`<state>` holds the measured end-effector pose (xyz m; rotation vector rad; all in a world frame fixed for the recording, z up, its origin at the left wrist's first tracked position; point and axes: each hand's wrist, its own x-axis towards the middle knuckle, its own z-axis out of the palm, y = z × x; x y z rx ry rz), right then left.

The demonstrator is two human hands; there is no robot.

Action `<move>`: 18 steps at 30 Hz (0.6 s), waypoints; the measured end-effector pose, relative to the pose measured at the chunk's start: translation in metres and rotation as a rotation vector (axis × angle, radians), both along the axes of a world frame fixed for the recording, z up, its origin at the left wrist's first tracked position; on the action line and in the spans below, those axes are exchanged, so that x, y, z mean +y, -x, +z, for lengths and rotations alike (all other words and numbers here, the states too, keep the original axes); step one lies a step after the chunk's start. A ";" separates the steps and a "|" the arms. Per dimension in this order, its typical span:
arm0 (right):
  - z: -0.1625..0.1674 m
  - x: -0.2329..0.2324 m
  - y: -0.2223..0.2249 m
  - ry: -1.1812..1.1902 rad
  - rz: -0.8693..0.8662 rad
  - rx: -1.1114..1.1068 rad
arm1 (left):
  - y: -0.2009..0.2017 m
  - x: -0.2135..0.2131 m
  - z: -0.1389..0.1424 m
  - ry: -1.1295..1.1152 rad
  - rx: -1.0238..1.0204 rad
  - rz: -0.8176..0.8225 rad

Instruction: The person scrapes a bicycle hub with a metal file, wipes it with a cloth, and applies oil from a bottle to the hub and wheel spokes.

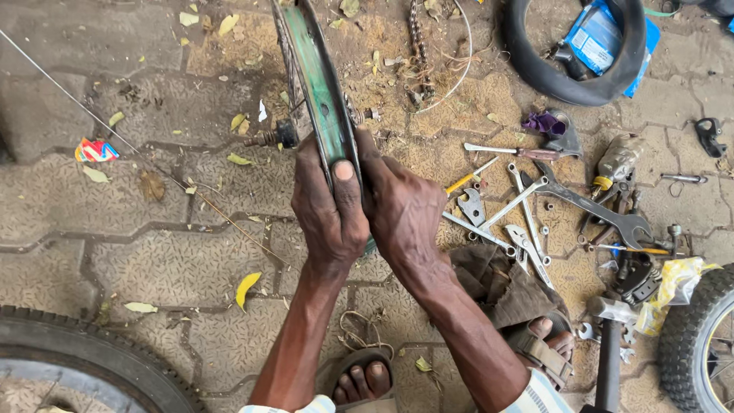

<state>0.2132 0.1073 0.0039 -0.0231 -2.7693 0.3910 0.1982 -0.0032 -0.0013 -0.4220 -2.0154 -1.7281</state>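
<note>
Here the bare wheel rim [321,92], its green-lined channel facing the camera, stood upright on edge over the paving, and it serves as the landmark for all positions below. The left hand [330,210] was clenched on the rim's near edge, thumb laid flat in the channel; the right hand [399,210] gripped the same edge from the other side, fingers wrapped around it. The hub axle [271,138] projected from the left of the rim. Judged step: the rim was being held steady and its channel felt or checked by thumb; the next move would seem to call for turning the rim while both hands keep it upright. Right of the rim lay a scatter of spanners [527,214], a large open-ended wrench [592,206] and a yellow-handled screwdriver [466,182]. Beyond the rim, a chain [417,46] lay among dry leaves; beyond and further right, a loose black tyre [573,53] ringed a blue packet [600,38]. Near and left of the rim, a tyre's tread [92,359] curved; near and right, a knobbly wheel [699,336]. A brown rag [497,283] lay just right of the right forearm. The sandalled feet [367,378] and the tools crowded the ground below the rim, leaving little room.
</note>
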 end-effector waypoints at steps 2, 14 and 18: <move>-0.001 0.000 0.003 -0.053 -0.024 -0.086 | -0.001 -0.001 -0.001 0.003 0.029 0.005; -0.028 -0.016 -0.047 0.072 0.023 0.037 | 0.026 0.001 0.006 -0.042 -0.037 0.024; -0.016 -0.004 0.000 0.209 0.048 0.058 | 0.017 -0.004 0.001 0.011 -0.025 0.005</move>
